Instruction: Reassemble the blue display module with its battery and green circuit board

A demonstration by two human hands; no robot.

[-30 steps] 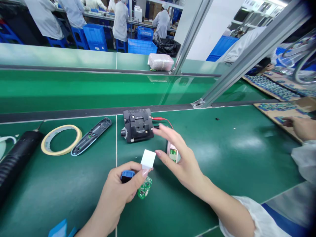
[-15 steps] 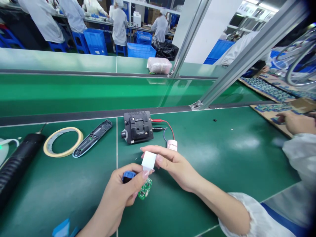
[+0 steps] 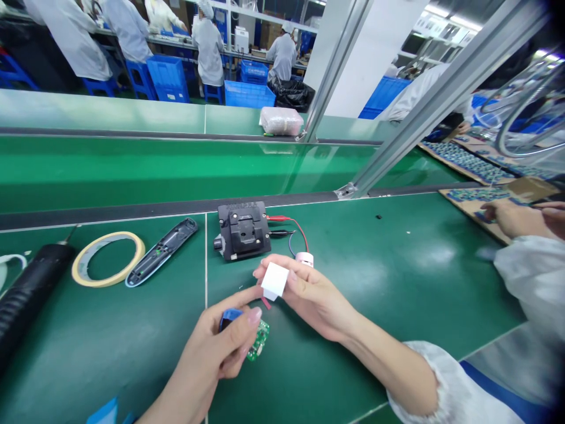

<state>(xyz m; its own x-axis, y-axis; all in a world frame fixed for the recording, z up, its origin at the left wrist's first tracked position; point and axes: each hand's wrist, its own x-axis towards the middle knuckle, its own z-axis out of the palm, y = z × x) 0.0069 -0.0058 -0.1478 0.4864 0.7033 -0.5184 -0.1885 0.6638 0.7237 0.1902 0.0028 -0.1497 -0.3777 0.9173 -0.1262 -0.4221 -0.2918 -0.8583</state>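
My right hand [image 3: 320, 300] grips a small white block [image 3: 275, 279] between thumb and fingers, tilted so that a flat face points up. A short red strip [image 3: 265, 303] shows just under the block. In my left hand [image 3: 220, 341] a small green circuit board [image 3: 259, 343] is held beneath the thumb, with a blue-and-black part [image 3: 230, 318] beside it. The left index finger reaches out toward the white block; whether it touches is hard to see. Past the right hand stands a pale pink cylinder [image 3: 304, 258], partly hidden, with red and blue wires running toward a black fixture [image 3: 242, 231].
Left on the green bench lie a tape roll [image 3: 108, 259], a long dark casing [image 3: 162, 252] and a black screwdriver-like tool [image 3: 33, 294]. A metal post [image 3: 397, 132] rises behind. At right, a co-worker's hand [image 3: 516, 217] works over a cardboard sheet of boards [image 3: 477, 206].
The white block has come away from my left thumb and moved slightly up and right in my right hand. My left index finger is now stretched out, and the red strip has come into view.
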